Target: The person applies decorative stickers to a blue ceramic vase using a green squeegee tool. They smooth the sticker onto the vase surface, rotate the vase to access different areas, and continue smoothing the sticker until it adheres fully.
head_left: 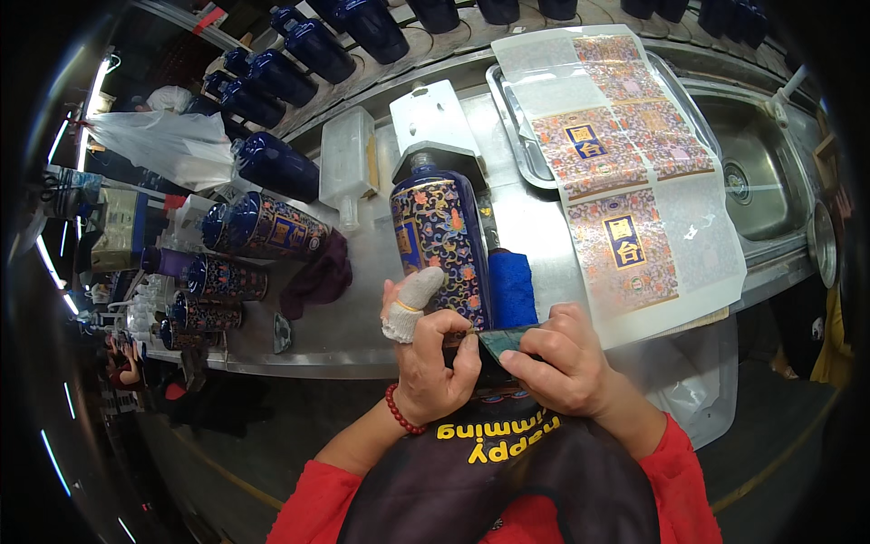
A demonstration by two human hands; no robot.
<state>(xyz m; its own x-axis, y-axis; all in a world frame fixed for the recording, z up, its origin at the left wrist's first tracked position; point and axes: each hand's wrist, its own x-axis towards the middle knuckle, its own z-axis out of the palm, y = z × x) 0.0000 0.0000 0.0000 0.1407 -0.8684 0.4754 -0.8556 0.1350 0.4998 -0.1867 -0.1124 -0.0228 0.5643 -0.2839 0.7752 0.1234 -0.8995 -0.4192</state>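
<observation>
A dark blue bottle (441, 245) with a floral decal in gold, red and blue lies in front of me, neck pointing away. My left hand (429, 349) is at its near end, the finger in a white cloth cover against its side. The thumb and a finger of that hand pinch together at the bottle's lower edge; what is between them is hidden. In my right hand (564, 363) is a thin, dark green flat piece (498, 343), gripped between thumb and curled fingers beside the bottle's base. A folded blue cloth (512, 288) lies just right of the bottle.
Printed decal sheets (625, 231) cover a metal tray (517, 109) at right, beside a sink (757, 181). A white block stand (428, 113) and clear plastic box (349, 159) stand behind. Decorated bottles (272, 227) and a dark red cloth (317, 276) are left. Plain blue bottles (367, 32) line the back.
</observation>
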